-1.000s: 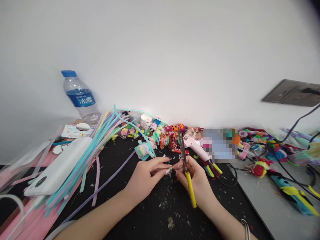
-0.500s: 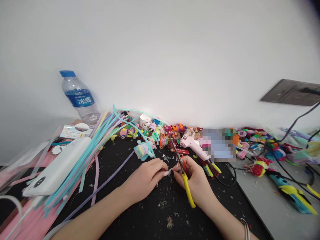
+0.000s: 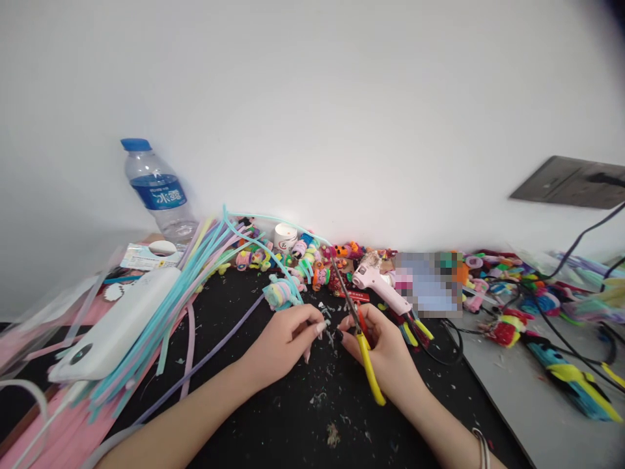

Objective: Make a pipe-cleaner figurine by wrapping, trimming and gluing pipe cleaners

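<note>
Some pointy metal scissors (image 3: 347, 294) are being held by the curled right hand (image 3: 388, 346), any hold by the curled left hand (image 3: 283, 342) unclear.

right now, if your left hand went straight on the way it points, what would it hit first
Probably the scissors in the right hand, just across from the left hand; one view leaves depth unclear.
</note>
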### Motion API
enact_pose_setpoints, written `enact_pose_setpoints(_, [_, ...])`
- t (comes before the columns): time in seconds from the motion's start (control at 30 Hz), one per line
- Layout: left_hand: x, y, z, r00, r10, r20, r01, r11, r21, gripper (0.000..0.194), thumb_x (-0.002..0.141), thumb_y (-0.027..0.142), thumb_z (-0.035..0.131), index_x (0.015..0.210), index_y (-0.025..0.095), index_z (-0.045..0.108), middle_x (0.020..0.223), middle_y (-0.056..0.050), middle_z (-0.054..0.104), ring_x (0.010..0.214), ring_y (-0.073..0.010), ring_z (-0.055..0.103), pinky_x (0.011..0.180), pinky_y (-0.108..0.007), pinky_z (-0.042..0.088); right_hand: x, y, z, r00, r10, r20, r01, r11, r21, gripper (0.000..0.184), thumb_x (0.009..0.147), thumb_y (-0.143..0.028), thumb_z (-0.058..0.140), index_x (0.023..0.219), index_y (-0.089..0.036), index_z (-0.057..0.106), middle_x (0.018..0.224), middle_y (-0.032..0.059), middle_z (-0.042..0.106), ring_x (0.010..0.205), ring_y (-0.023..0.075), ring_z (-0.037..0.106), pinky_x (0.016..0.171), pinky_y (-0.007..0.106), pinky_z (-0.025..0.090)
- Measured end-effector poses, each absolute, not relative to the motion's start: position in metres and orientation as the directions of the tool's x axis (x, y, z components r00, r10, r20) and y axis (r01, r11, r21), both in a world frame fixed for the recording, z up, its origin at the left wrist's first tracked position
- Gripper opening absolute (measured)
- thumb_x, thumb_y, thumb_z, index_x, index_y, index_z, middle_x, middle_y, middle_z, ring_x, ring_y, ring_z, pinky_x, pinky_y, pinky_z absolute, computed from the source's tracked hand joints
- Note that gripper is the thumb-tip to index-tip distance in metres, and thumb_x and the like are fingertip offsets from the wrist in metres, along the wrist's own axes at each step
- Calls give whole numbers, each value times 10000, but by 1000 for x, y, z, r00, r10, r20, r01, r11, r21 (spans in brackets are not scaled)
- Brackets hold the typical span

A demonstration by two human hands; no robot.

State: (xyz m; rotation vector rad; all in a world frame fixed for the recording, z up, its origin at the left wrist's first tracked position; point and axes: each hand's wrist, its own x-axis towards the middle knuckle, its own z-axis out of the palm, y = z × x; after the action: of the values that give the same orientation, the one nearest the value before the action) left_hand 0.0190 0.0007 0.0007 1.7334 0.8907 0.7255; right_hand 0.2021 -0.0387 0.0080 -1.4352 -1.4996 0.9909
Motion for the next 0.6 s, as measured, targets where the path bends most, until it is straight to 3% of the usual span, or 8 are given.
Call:
enact_pose_setpoints(0.1, [17, 6, 0, 462, 886, 47, 110, -109, 988, 205, 886, 337, 444, 804, 169, 527, 526, 50, 465, 478, -97, 470, 531, -216, 376, 210, -37, 8, 3, 998, 60, 424, 53, -904, 207, 709, -248, 628, 735, -197, 429, 667, -41, 449, 604, 114, 426, 538, 224, 352])
enact_pose_setpoints(0.23, [15, 12, 3, 356, 934, 39, -76, -12, 997, 198, 860, 346, 501, 799, 160, 529, 640, 34, 520, 453, -63, 447, 493, -210, 342, 216, -36, 13, -19, 997, 72, 646, 67, -761, 266, 719, -283, 608, 678, -211, 355, 596, -64, 375, 539, 97, 333, 480, 213, 265])
enact_pose_setpoints(0.43, [15, 13, 5, 329, 944, 17, -256, 72, 964, 173, 836, 338, 557, 851, 168, 525, 792, 20, 541, 457, -36, 440, 468, -199, 307, 212, -40, 24, -44, 997, 62, 879, 68, -472, 268, 735, -372, 563, 686, -217, 350, 667, -14, 502, 583, 140, 412, 519, 240, 266])
enact_pose_setpoints(0.6, [15, 12, 5, 329, 944, 22, -288, 78, 955, 201, 820, 359, 578, 848, 168, 523, 725, 34, 531, 440, -33, 416, 462, -199, 287, 211, -41, 25, -94, 995, 29, 918, 98, -383, 262, 737, -363, 556, 640, -212, 365, 654, -6, 520, 570, 139, 417, 514, 245, 228])
